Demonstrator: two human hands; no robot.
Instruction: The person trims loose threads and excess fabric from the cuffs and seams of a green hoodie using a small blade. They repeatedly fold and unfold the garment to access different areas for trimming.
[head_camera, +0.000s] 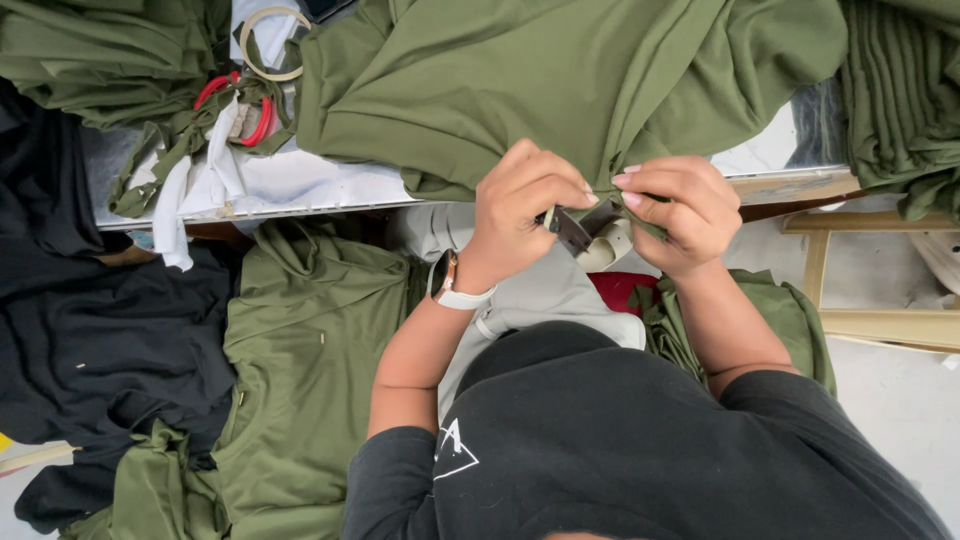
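Hands meet at near table edge. Left hand (525, 205) closed round small dark snipping tool (572, 228), its long axis pointing right toward right hand (678, 212), which pinches fold of olive-green knit garment (520, 80) just beside tool tip.

Head camera looks steeply down, close above the table (300, 190).
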